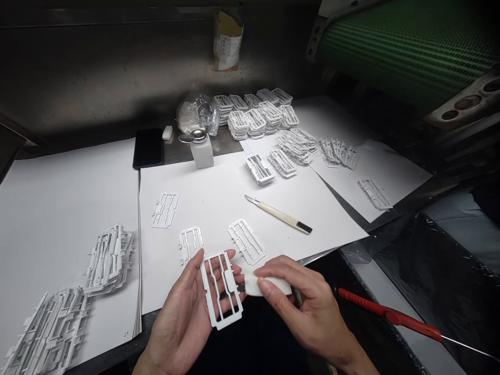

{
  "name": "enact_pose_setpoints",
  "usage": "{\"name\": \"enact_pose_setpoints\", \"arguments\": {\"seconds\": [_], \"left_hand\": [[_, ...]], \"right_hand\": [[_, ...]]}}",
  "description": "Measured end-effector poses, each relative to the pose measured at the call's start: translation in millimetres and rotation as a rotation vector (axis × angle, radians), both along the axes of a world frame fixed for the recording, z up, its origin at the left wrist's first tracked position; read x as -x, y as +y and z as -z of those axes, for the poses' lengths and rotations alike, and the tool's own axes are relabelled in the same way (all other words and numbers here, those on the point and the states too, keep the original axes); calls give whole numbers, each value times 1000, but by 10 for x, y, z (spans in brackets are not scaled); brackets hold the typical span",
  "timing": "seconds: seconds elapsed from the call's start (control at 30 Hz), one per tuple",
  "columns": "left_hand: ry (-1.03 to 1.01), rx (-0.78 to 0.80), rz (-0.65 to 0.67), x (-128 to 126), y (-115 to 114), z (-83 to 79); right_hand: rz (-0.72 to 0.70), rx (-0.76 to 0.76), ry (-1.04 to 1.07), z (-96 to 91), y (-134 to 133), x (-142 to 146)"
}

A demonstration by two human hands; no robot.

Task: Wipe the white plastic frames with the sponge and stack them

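Observation:
My left hand (183, 307) holds a white plastic frame (221, 290) upright between thumb and fingers, low in the middle of the view. My right hand (302, 302) pinches a small white pad (258, 284) against the frame's right edge. Three single white frames (247, 241) lie flat on the paper just beyond my hands. A craft knife (279, 214) with a cream handle lies on the paper further back.
Stacks of white frames (109, 258) sit at the left on white paper, more stacks (258, 117) at the back. A white dispenser bottle (202, 148), a dark phone (148, 147), a plastic bag (197, 113). A red-handled tool (390, 314) lies at the right. A green conveyor (410, 47) is at the top right.

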State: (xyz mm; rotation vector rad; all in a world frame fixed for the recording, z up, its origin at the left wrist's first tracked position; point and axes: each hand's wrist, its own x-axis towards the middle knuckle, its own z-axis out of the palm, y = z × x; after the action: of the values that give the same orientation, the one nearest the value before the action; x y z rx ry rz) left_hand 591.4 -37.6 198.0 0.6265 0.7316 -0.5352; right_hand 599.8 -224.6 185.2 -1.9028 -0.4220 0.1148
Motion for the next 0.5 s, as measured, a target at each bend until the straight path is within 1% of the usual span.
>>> {"name": "enact_pose_setpoints", "arguments": {"seconds": [0.1,0.2,0.27,0.4,0.5], "left_hand": [[4,18,-7,-15,-10,9],[15,36,-22,-33,-12,11],[16,29,-21,-35,-2,5],[4,-2,-16,-24,10,-8],[0,-22,-40,-12,-29,-8]], "right_hand": [[-126,-45,-29,-20,64,80],[-233,-28,-47,-7,89,144],[-210,-30,-54,19,57,154],[-45,-47,-80,56,-29,108],[-11,-62,-117,53,26,53]]}}
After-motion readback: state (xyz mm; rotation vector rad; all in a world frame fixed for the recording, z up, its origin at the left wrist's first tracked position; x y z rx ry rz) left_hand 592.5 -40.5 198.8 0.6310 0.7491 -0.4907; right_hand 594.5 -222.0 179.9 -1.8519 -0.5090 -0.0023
